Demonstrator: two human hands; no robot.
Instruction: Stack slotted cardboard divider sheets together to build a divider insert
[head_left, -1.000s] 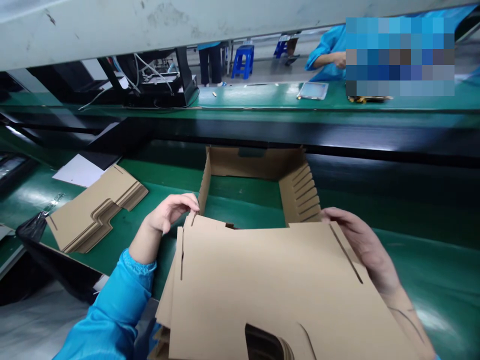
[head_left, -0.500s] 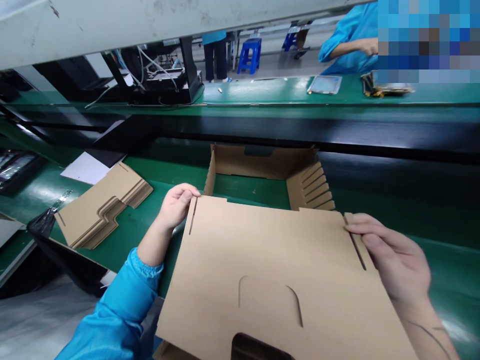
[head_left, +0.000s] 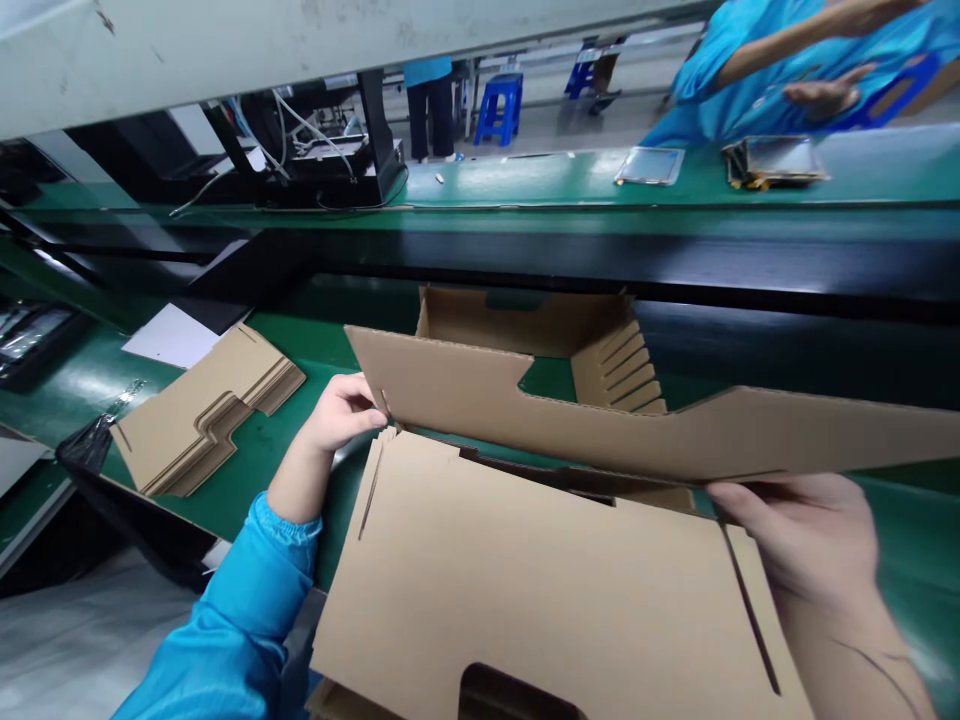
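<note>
Brown sheet (head_left: 637,440): tilted up on its long edge, just beyond the near stack (head_left: 555,570).
Left hand (head_left: 341,415): I have it pinched on the sheet's left end, at the stack's far left corner.
Right hand (head_left: 814,535): I clamp the sheet's lower edge, at the stack's far right corner.
Slotted frame (head_left: 517,322): beyond the stack, partly hidden.
Notched pile (head_left: 199,410): left of the stack.

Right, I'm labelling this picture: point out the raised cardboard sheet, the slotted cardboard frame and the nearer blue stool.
Raised cardboard sheet (head_left: 450,385): head view, middle of its left section.
Slotted cardboard frame (head_left: 589,366): head view, its slotted right wall.
Nearer blue stool (head_left: 502,86): head view, its seat.
</note>
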